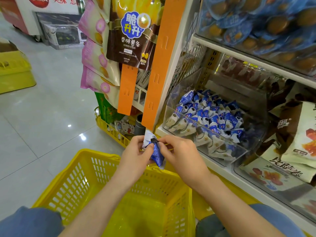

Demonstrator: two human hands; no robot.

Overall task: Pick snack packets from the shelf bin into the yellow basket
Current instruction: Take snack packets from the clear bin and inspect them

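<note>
Left hand and right hand pinch a snack packet between them above the yellow basket

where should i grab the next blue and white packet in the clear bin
Pinch a crimped end of a packet on top of the pile, reaching down over the front wall of the clear bin. That wall blocks the front, and the flat end seals give a thin edge to pinch.

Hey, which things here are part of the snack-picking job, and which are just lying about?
Job: held packets, pinched by left hand and right hand; bin of packets; yellow basket.
Lying about: potato sticks bag; pink bags; orange strips; far basket; blue cups.
</note>
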